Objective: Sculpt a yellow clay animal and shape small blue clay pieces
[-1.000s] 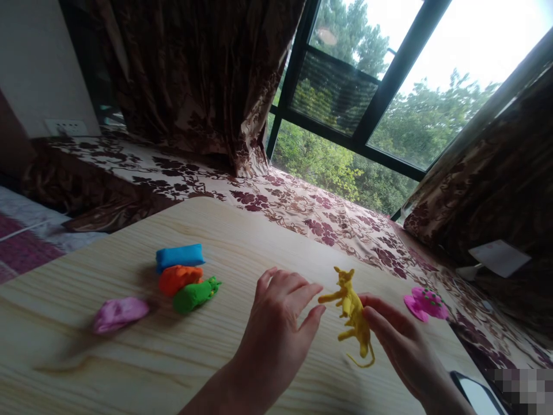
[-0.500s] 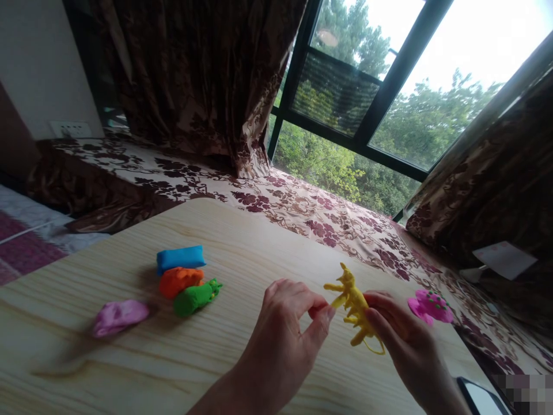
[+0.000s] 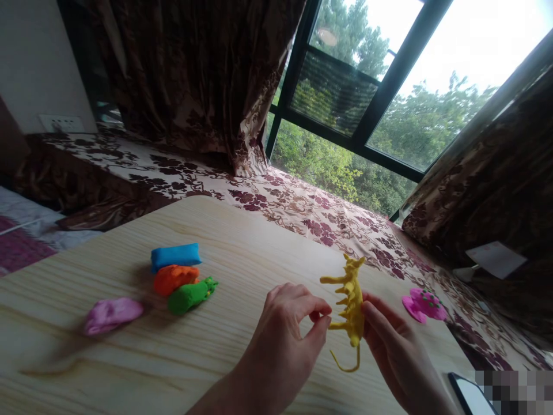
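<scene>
A yellow clay animal (image 3: pixel 353 300) with pointed ears, stubby legs, a row of small spikes along its underside and a thin curled tail is held above the table, head up. My right hand (image 3: pixel 395 346) grips it by the back between thumb and fingers. With thumb and forefinger, my left hand (image 3: pixel 294 340) pinches the tip of one lower leg; its other fingers are curled. The animal's belly side faces left, toward my left hand.
On the wooden table (image 3: pixel 242 242) at left lie a blue clay block (image 3: pixel 175 257), an orange clay lump (image 3: pixel 175 279), a green clay figure (image 3: pixel 190 296) and a pink clay lump (image 3: pixel 113 314). At right are a magenta clay piece with green dots (image 3: pixel 425 304) and a phone-like device (image 3: pixel 470 395).
The yellow animal has been turned: its body is more upright, its legs point left and its tail hangs below. My left hand has stayed at a leg.
</scene>
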The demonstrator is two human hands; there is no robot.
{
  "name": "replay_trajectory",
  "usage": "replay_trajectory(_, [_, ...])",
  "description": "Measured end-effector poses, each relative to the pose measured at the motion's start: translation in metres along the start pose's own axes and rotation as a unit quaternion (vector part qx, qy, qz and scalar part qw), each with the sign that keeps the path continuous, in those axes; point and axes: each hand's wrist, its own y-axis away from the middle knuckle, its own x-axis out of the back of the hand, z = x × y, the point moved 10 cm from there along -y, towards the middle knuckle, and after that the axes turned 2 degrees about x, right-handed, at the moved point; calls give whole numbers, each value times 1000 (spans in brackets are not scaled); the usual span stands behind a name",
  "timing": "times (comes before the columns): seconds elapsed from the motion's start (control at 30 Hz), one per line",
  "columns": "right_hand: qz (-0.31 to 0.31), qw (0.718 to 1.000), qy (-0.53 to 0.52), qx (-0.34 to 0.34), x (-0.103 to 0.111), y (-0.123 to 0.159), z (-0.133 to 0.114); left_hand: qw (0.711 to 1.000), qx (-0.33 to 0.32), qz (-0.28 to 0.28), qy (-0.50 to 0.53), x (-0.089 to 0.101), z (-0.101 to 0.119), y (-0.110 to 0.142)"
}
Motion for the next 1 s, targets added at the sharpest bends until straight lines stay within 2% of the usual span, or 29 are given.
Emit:
replay_trajectory(0.2, [-22, 998, -55, -19, -13, 3, 0, 1000, -13, 11, -9, -5, 0, 3])
replay_trajectory(0.37, [-33, 995, -85, -28, -19, 4, 2, 1000, 5, 0, 11, -6, 0, 3])
replay_trajectory(0.73, [-32, 991, -122, -54, -26, 10, 9, 1000, 11, -17, 21, -6, 3, 1])
replay_trajectory(0.87, [-16, 993, -111, -43, -22, 8, 6, 999, 30, -22, 21, -5, -1, 1])
replay_trajectory(1.0, [38, 997, -64, -6, -5, 5, 3, 998, 53, -10, 26, -1, -6, 1])
